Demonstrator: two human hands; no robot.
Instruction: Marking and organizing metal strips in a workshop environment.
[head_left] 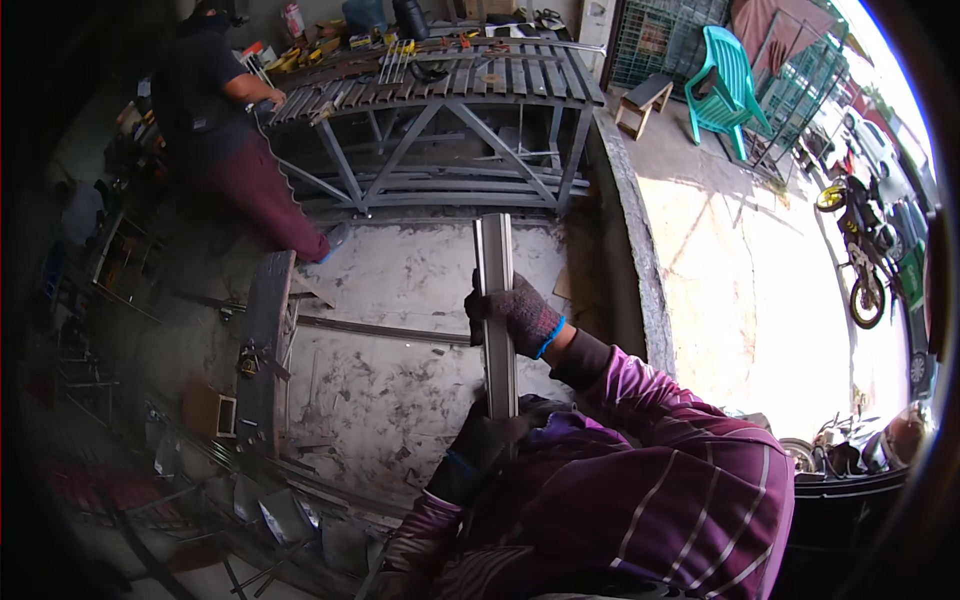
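A grey metal channel bar (497,270) stands nearly upright before my chest, its long grooved face toward me. My right hand (522,315), in a dark knit glove with a blue cuff edge, is wrapped round the bar at mid-length. Lower down, my left hand (480,440), also in a dark glove, grips the bar near its bottom end. That hand lies in shadow, so its fingers are only partly seen. The bar's lower end meets my purple sleeve and is partly hidden there.
A slatted metal workbench (440,95) with tools stands at the back; a person (215,120) works at its left end. A long bench (265,350) stands left, near metal scraps. Long bars (390,330) cross the floor. A low concrete wall (635,240), green chair (725,85) and motorcycle (862,245) are right.
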